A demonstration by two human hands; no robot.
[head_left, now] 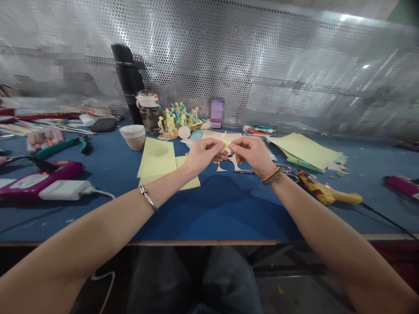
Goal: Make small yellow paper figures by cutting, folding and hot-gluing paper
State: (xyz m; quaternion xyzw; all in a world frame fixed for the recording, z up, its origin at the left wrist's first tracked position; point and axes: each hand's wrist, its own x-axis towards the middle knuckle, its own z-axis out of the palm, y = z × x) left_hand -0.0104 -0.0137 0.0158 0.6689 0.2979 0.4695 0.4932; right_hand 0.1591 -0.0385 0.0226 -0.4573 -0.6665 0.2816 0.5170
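My left hand (204, 156) and my right hand (250, 153) meet above the blue tabletop (216, 209), and their fingertips pinch a small piece of yellow paper (225, 143) between them. Its exact shape is mostly hidden by my fingers. Below my hands lie beige cut-paper shapes (222, 166). Pale yellow paper sheets (156, 158) lie to the left of my left hand. A stack of similar sheets (306, 150) rests further right, beyond my right hand.
A yellow hot glue gun (327, 194) lies at right. A purple glue gun (39, 179) with a white charger (62, 190) lies at left, near green-handled pliers (62, 146). At the back stand a paper cup (132, 137), a glass jar (149, 112), a black flask (127, 78), and paper models (178, 120).
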